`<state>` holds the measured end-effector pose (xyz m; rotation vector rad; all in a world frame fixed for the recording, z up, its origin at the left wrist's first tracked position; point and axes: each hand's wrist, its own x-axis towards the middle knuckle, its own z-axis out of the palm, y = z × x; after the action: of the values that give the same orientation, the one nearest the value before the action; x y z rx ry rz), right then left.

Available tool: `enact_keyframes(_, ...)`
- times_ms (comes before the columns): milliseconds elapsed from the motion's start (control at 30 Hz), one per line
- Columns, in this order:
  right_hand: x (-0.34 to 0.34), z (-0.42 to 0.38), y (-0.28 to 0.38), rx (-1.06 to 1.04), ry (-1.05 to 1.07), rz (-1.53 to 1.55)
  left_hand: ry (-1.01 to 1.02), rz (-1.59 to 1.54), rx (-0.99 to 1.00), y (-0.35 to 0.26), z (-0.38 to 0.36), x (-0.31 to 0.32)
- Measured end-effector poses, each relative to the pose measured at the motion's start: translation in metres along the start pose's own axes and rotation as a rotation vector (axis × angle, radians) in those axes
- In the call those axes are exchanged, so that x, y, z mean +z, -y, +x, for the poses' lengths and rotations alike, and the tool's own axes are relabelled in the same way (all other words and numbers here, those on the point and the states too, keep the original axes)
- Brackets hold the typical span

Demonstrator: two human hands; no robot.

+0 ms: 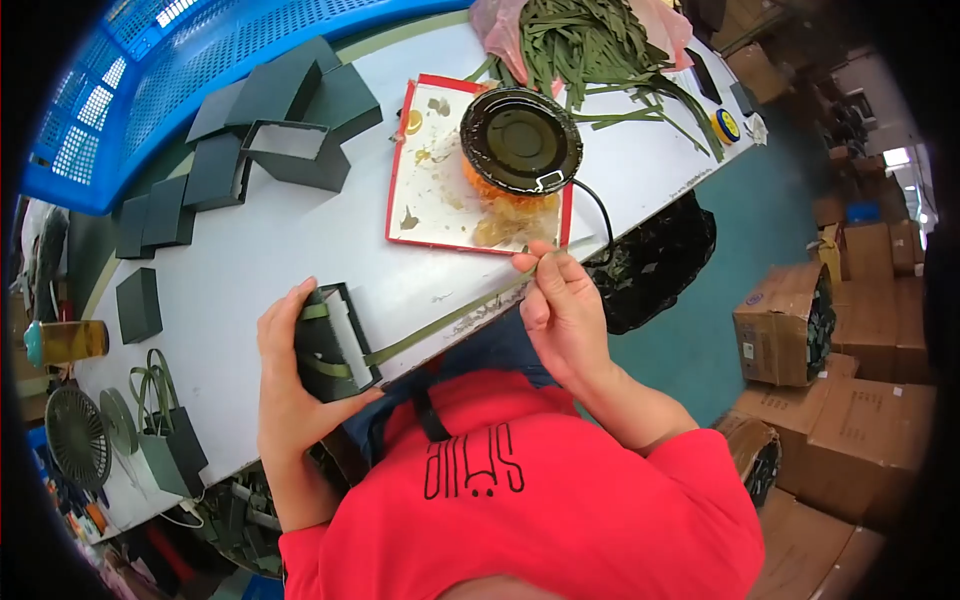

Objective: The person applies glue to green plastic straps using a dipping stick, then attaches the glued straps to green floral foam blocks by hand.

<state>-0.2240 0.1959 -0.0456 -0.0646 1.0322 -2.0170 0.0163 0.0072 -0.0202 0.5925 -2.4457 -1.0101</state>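
My left hand (283, 365) grips a small dark green box (322, 338) at the table's front edge, fingers behind it and thumb along the near side. Green ribbon crosses the box in short bands, and a long ribbon strip (435, 328) runs from it to the right. My right hand (568, 305) pinches the far end of that strip between thumb and fingertips. Just beyond the right hand, a round black pot (520, 140) of dark, shiny content stands on a red-edged white board (420, 190). Amber, glue-like drips cover the pot's side and part of the board.
Several dark green boxes (280, 85) lie at the back left beside a blue plastic crate (200, 80). A handled green bag (172, 450), a small fan (77, 435) and a jar (70, 342) stand left. Green ribbons (585, 45) pile up behind; cartons (785, 325) fill the right.
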Motion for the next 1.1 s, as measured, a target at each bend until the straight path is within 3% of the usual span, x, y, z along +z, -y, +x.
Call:
enact_keyframes(33,-0.003,0.003,0.003,-0.032,0.006,0.024,-0.07,-0.038,-0.003,-0.002,0.0,0.002)
enact_keyframes(200,-0.002,0.01,0.014,-0.041,0.028,0.057,0.014,0.03,0.026,0.0,0.0,-0.002)
enact_keyframes(567,0.004,0.038,0.053,-0.063,-0.045,-0.37,0.075,-0.006,0.144,-0.028,0.031,0.016)
enact_keyframes(1100,0.004,0.06,0.068,-0.001,-0.108,-0.569,0.125,0.057,0.274,-0.037,0.041,0.025)
